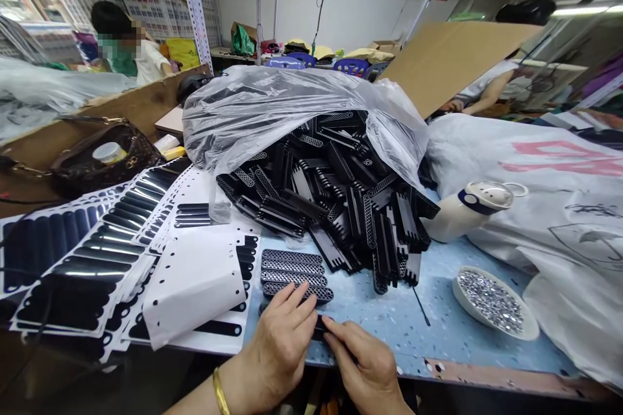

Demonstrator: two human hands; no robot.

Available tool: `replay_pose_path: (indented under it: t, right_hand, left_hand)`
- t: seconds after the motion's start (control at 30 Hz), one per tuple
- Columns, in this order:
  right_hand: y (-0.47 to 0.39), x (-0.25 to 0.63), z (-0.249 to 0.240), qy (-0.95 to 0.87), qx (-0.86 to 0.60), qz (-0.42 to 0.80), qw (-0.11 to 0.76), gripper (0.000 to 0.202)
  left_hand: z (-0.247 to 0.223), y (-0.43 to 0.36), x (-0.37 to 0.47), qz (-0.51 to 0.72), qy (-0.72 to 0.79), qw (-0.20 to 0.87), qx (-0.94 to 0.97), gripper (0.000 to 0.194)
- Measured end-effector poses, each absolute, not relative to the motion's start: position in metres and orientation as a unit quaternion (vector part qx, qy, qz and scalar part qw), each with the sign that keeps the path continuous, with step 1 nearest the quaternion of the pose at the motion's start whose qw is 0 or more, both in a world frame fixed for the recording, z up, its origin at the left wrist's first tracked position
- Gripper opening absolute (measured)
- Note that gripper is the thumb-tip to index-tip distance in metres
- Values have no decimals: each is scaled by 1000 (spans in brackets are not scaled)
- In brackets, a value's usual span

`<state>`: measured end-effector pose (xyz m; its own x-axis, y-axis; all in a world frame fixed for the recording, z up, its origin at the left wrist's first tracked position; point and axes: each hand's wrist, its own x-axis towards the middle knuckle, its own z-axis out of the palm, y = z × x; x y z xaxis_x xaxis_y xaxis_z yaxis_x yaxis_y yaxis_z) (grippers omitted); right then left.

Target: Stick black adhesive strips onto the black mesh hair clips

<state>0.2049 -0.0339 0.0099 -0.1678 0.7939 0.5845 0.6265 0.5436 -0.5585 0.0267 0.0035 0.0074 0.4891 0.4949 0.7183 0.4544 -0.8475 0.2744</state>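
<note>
My left hand [287, 337] lies with its fingers stretched out over a long black piece [318, 331] at the table's front edge, covering most of it. At the right end of that piece, my right hand [365, 363] has thumb and forefinger pinched on it. Just beyond my left fingertips, several black bars with a lattice pattern [292, 266] lie side by side. Behind them a large heap of similar black bars [341, 188] spills from a clear plastic bag [282, 91]. What my palms cover is hidden.
Sheets of black strips [107, 240] and a folded white sheet [195, 279] lie left, below a brown handbag [107, 149]. At right are a bowl of small shiny parts [457, 288], a cream bottle [448, 217] and a white sack [549, 207]. Two people sit beyond.
</note>
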Motion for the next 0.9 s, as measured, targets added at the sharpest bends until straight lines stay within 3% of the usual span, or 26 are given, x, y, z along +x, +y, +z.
replay_pose_path:
  t: [0.43,0.6,0.7,0.9]
  right_hand:
    - [-36,199,8,-744,-464,112,468,23]
    - [-37,200,15,-729,-486,129,465,24]
    - [-37,201,19,-718,-504,117,466,12]
    - [-32,199,12,-776,-452,85,431,26]
  left_hand:
    - [1,0,32,457,258,86,847,36]
    - [5,2,28,459,254,104,845,26]
    - [11,1,16,446,291,84,842,23]
    - [6,0,3,419,347,25,839,27]
